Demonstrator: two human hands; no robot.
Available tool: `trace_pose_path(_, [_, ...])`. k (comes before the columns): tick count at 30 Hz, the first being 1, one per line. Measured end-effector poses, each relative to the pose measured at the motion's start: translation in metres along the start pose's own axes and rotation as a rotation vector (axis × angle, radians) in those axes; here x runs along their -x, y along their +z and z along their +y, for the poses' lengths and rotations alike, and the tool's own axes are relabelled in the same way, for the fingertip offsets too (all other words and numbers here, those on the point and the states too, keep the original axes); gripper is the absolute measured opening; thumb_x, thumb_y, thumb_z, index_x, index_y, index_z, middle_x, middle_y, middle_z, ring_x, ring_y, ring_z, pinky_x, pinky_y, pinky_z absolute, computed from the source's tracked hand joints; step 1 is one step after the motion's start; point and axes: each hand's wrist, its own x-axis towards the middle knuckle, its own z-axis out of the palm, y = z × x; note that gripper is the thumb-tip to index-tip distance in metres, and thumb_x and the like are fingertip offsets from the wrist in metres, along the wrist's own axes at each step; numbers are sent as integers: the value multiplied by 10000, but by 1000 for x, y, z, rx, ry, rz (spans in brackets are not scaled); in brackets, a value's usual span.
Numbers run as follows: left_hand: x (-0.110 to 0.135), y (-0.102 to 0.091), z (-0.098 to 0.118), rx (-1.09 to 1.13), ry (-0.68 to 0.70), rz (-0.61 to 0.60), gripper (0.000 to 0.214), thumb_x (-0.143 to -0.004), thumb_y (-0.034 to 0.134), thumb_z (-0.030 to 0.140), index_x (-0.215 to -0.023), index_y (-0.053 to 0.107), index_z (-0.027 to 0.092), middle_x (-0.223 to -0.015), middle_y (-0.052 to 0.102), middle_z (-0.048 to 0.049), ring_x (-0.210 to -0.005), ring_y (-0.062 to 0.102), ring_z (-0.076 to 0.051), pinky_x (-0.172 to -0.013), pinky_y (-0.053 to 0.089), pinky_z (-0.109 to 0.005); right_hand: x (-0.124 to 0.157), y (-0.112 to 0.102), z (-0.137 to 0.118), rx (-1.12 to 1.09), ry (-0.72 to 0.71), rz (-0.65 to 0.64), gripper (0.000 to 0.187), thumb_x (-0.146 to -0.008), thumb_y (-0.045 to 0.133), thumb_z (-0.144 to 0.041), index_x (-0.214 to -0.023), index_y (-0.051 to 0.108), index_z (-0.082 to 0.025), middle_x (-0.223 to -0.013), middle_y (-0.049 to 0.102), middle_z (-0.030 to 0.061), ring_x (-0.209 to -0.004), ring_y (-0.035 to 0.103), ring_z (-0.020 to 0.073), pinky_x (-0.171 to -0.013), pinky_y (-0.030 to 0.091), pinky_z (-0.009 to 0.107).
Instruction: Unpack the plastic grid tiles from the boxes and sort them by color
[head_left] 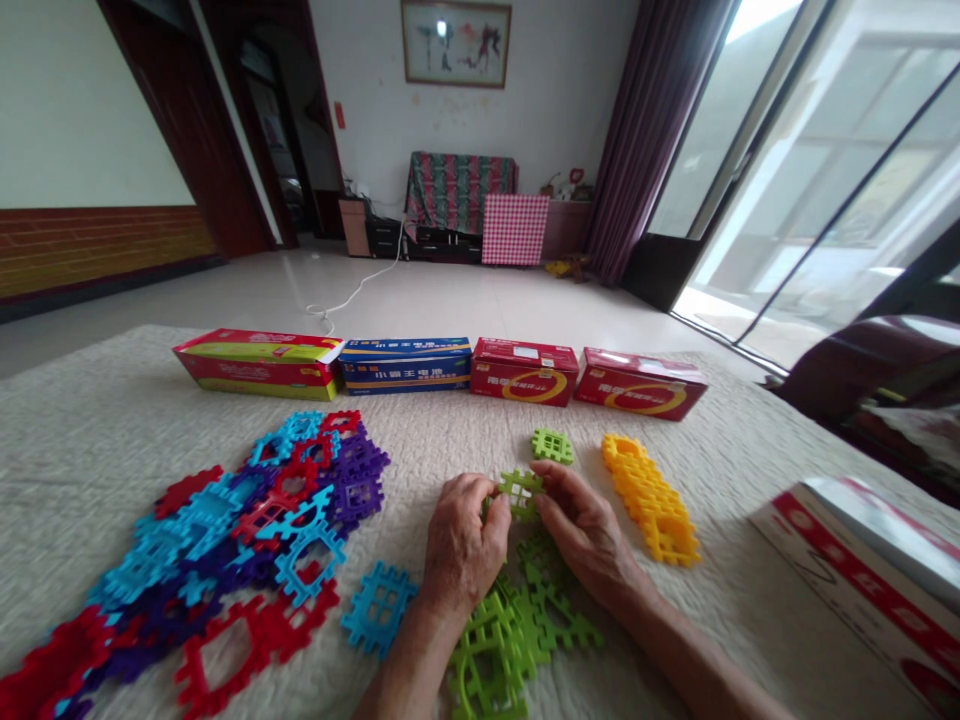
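My left hand [466, 540] and my right hand [585, 525] meet over the middle of the cloth. Between their fingertips they hold a green plastic interlocking block [520, 492], a square piece with a notched edge and a window-like grid. Both hands are closed on it, one from each side. Just beyond it lies a separate green block [552, 446]. Beneath and between my forearms is a pile of green blocks [495, 650], partly hidden by the hands. A blue block [379, 608] lies flat beside my left wrist.
A joined row of yellow blocks [649, 500] lies to the right. Blue, red and purple blocks [217, 530] are heaped at left. Along the far side stand a red-green box [262, 363], a blue box [406, 366] and two red boxes [523, 372]. A white-red box [862, 580] sits at right.
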Motion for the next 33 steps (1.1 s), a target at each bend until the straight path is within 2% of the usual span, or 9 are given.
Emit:
trace_pose_path(3, [0, 1, 0, 3, -16, -7, 172, -873, 487, 174, -806, 646, 173, -896, 685, -68, -911, 617, -215, -856, 486, -359, 1, 1, 4, -58, 4, -30, 384, -821, 602, -328, -1180, 548, -204, -942, 657, 38, -802, 614, 153, -703, 500, 271])
trace_pose_path(6, [0, 1, 0, 16, -12, 5, 190, -874, 483, 164, -841, 670, 172, -934, 699, -74, -945, 621, -217, -894, 485, -362, 1, -3, 0, -54, 15, -38, 361, -811, 598, -316, -1153, 575, -202, -948, 664, 38, -812, 619, 159, -706, 503, 274])
trace_pose_path(9, [1, 1, 0, 15, -4, 27, 247, -865, 493, 155, -1031, 675, 151, -1044, 704, -92, -1014, 617, -224, -941, 477, -369, -3, -11, -7, 52, 58, -15, 334, -832, 534, -294, -1141, 620, -201, -887, 676, 27, -766, 622, 165, -685, 508, 286])
trace_pose_path(12, [1, 1, 0, 9, 49, -9, 335, -858, 479, 120, -1140, 656, 155, -1121, 694, -86, -1064, 603, -220, -978, 463, -374, -8, -16, -9, 216, 10, -62, 360, -851, 466, -243, -1159, 649, -215, -937, 702, 36, -863, 650, 193, -797, 518, 339])
trace_pose_path(16, [1, 1, 0, -8, 70, -38, 256, -838, 508, 114, -955, 721, 194, -1053, 703, -62, -1028, 608, -217, -959, 474, -378, -10, -13, -6, 393, -172, -141, 380, -876, 418, -225, -1197, 620, -202, -1143, 662, 91, -1058, 625, 220, -930, 488, 387])
trace_pose_path(20, [2, 1, 1, -11, 47, -21, 186, -815, 559, 137, -865, 729, 195, -1027, 699, -64, -1006, 610, -221, -945, 481, -386, -2, -7, -7, 560, -249, -71, 407, -834, 511, -242, -1234, 544, -181, -1251, 575, 137, -1156, 569, 251, -975, 474, 417])
trace_pose_path(26, [2, 2, 0, 10, 51, 6, 170, -799, 568, 111, -848, 713, 185, -993, 699, -59, -995, 611, -210, -936, 483, -376, 6, -7, -11, 760, -162, -67, 520, -735, 645, -307, -1219, 518, -164, -1174, 577, 146, -1115, 566, 304, -934, 492, 461])
trace_pose_path(33, [2, 2, 1, 7, 61, 12, 171, -796, 551, 97, -827, 695, 185, -967, 700, -59, -969, 614, -211, -918, 490, -378, 5, -7, -17, 801, -114, -145, 458, -720, 625, -255, -1162, 564, -151, -1082, 597, 122, -1038, 578, 288, -907, 485, 452])
